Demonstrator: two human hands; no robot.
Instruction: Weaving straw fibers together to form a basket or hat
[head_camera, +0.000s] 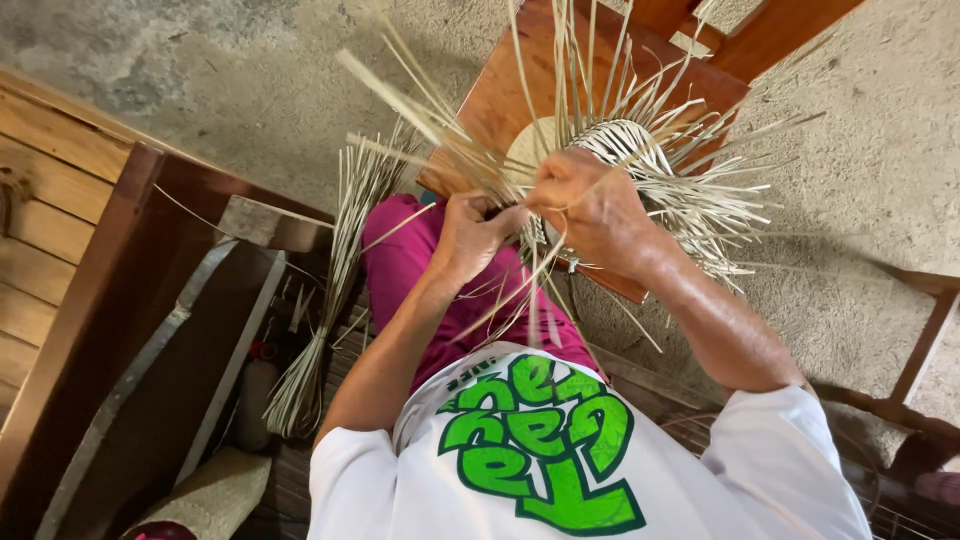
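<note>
Near the middle of the frame, a little above centre, both hands are closed on pale straw strands of a half-woven straw piece that rests on a reddish wooden stool reaching toward the top edge. The left hand pinches a few strands between thumb and fingers, while the right hand is curled tight over the woven rim, knuckles up. Loose ends fan out all round the finished centre, so the work looks to be at the plaiting stage, with much of the strand length still unwoven; the next crossing would seem to need one strand picked out and held taut while the neighbour is laid over it. A bundle of spare straw leans at left of centre. The floor is rough grey concrete, and wooden planks fill the left edge.
</note>
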